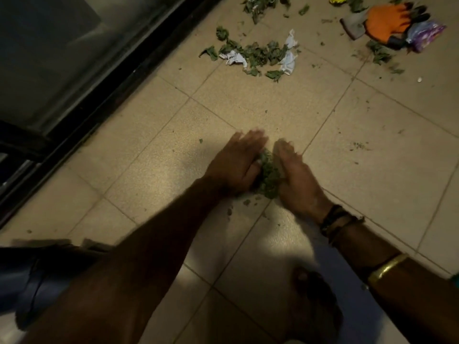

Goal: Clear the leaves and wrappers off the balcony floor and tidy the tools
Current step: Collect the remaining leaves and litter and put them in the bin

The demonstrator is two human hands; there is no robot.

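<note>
Left hand (234,162) and right hand (296,177) blurred, leaf clump (268,176) half hidden between

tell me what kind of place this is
Probably a home balcony or patio: beige floor tiles, a dark sliding-door track along the left, and garden litter, leaves and an orange glove, strewn about.

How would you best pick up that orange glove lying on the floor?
Pinch the grey cuff of the orange glove, coming from the left of the view: that end lies flat and free, while the finger end sits against the purple wrapper.
</note>
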